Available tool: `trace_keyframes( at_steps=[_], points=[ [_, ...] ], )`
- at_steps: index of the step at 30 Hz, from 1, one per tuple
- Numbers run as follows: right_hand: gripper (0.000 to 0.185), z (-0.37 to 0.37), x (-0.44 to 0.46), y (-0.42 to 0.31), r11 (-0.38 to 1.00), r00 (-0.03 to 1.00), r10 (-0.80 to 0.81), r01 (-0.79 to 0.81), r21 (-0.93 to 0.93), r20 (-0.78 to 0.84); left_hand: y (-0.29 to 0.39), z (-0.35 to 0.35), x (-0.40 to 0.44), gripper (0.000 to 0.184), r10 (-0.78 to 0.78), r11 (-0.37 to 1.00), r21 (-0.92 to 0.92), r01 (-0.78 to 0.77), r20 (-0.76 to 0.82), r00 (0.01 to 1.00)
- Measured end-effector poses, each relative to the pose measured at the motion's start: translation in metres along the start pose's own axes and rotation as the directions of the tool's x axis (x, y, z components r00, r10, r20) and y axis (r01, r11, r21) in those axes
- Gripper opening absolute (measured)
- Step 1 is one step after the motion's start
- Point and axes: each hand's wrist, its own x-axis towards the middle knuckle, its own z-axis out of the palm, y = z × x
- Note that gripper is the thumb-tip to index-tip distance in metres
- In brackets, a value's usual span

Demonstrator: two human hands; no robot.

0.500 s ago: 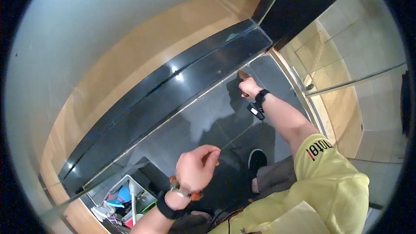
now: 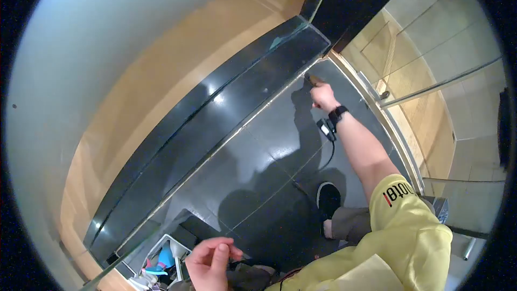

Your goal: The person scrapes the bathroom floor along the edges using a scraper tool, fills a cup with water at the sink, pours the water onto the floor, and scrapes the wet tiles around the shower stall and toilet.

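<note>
My right hand (image 2: 323,97) is wrapped round a small brown object (image 2: 313,80), seemingly a brush or scraper handle. Its tip is near the pale seam (image 2: 253,118) where the grey tiled floor meets the black ledge. A black watch and a small dark device with a cable are at that wrist. My left hand (image 2: 211,264) hangs at the lower centre with its fingers curled together; whether it holds something small cannot be made out.
A grey caddy (image 2: 183,248) with a blue spray bottle (image 2: 166,257) stands at the lower left. Glass panels with metal edges (image 2: 441,83) rise at the right. A dark post (image 2: 350,5) stands at the top. My shoe (image 2: 328,199) is on the floor.
The view has shifted. My right hand, with the brown object, has moved along the seam toward the corner. My left hand has dropped lower and to the left.
</note>
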Motion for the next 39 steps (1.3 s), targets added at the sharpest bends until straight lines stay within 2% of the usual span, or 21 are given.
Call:
trace_keyframes(
  at_steps=[1, 2, 4, 5, 6, 8, 9, 10, 12, 16, 18, 20, 21, 26, 28, 30, 32, 34, 37, 38, 39],
  points=[
    [0.023, 0.002, 0.018, 0.007, 0.992, 0.995, 0.082, -0.076, 0.1, -0.058, -0.003, -0.002, 0.005, 0.015, -0.004, 1.0, 0.002, 0.004, -0.002, 1.0],
    [0.019, 0.011, 0.036, 0.013, 0.998, 0.995, 0.05, -0.047, 0.039, -0.085, -0.004, -0.006, 0.011, 0.015, 0.019, 1.0, 0.021, -0.018, -0.023, 1.0],
    [0.025, 0.049, 0.04, 0.027, 0.994, 0.995, 0.09, -0.092, -0.051, -0.038, -0.004, -0.007, 0.018, 0.014, 0.049, 0.998, 0.045, -0.047, -0.039, 0.998],
    [0.036, 0.065, 0.01, 0.015, 0.997, 0.994, 0.073, -0.07, 0.042, -0.078, -0.006, -0.009, 0.016, 0.014, 0.051, 0.996, 0.076, -0.048, -0.04, 0.998],
    [0.047, 0.07, -0.009, 0.003, 0.988, 0.99, 0.137, -0.14, -0.07, -0.043, -0.007, -0.01, 0.014, 0.014, 0.05, 0.993, 0.108, -0.045, -0.04, 0.998],
    [0.048, 0.057, -0.018, 0.001, 0.99, 0.992, 0.121, -0.12, 0.07, -0.019, -0.009, -0.013, 0.014, 0.015, 0.034, 0.993, 0.115, -0.029, -0.041, 0.999],
    [0.047, 0.05, -0.015, 0.002, 0.986, 0.988, 0.143, -0.138, 0.093, -0.056, -0.01, -0.016, 0.014, 0.015, 0.031, 0.995, 0.097, -0.025, -0.052, 0.998],
    [0.037, 0.046, -0.01, 0.003, 0.994, 0.984, 0.089, -0.077, 0.08, -0.155, -0.011, -0.018, 0.014, 0.015, 0.028, 0.997, 0.08, -0.023, -0.065, 0.998],
    [0.027, 0.039, 0.017, 0.007, 0.978, 0.962, 0.178, -0.149, 0.147, -0.208, -0.012, -0.022, 0.015, 0.015, 0.037, 0.997, 0.076, -0.031, -0.092, 0.995],
    [0.025, 0.073, 0.004, 0.007, 0.988, 0.975, 0.153, -0.153, 0.012, -0.159, -0.016, -0.029, 0.015, 0.014, 0.062, 0.993, 0.112, -0.048, -0.128, 0.99],
    [0.027, 0.074, -0.007, 0.01, 0.992, 0.979, 0.109, -0.097, 0.076, -0.17, -0.018, -0.033, 0.015, 0.014, 0.079, 0.99, 0.129, -0.062, -0.13, 0.988],
    [0.032, 0.065, 0.013, 0.017, 0.987, 0.984, 0.147, -0.139, 0.082, -0.097, -0.021, -0.037, 0.015, 0.014, 0.092, 0.986, 0.149, -0.072, -0.134, 0.987],
    [0.028, 0.069, 0.008, 0.007, 0.978, 0.974, 0.184, -0.168, 0.119, -0.133, -0.023, -0.04, 0.014, 0.014, 0.092, 0.985, 0.159, -0.068, -0.149, 0.984],
    [0.035, 0.132, 0.031, 0.04, 0.991, 0.941, 0.069, -0.102, -0.083, -0.332, -0.022, -0.051, 0.011, 0.015, 0.108, 0.981, 0.179, -0.074, -0.192, 0.975],
    [0.033, 0.091, 0.015, 0.013, 0.992, 0.969, 0.119, -0.106, 0.071, -0.218, -0.027, -0.058, 0.007, 0.015, 0.098, 0.983, 0.17, -0.064, -0.201, 0.975],
    [0.036, 0.085, 0.027, 0.012, 0.983, 0.967, 0.175, -0.163, 0.078, -0.184, -0.026, -0.062, 0.005, 0.015, 0.108, 0.98, 0.185, -0.068, -0.216, 0.97],
    [0.039, 0.099, 0.012, 0.011, 0.981, 0.982, 0.179, -0.173, 0.088, -0.064, -0.025, -0.063, 0.003, 0.016, 0.119, 0.978, 0.194, -0.076, -0.222, 0.968],
    [0.039, 0.122, 0.007, 0.013, 0.992, 0.961, 0.114, -0.124, -0.025, -0.251, -0.024, -0.064, 0.002, 0.016, 0.127, 0.974, 0.21, -0.08, -0.219, 0.967],
    [0.033, 0.097, 0.029, 0.02, 0.988, 0.962, 0.127, -0.101, 0.117, -0.243, -0.024, -0.064, 0.001, 0.016, 0.1, 0.981, 0.185, -0.06, -0.215, 0.972],
    [0.04, 0.098, 0.042, 0.03, 0.993, 0.975, 0.104, -0.089, 0.084, -0.195, -0.024, -0.064, 0.001, 0.016, 0.104, 0.98, 0.19, -0.063, -0.213, 0.971],
    [0.048, 0.1, 0.033, 0.025, 0.995, 0.995, 0.061, -0.067, -0.069, -0.079, -0.024, -0.065, 0.001, 0.016, 0.125, 0.972, 0.221, -0.078, -0.207, 0.97]
  ],
)
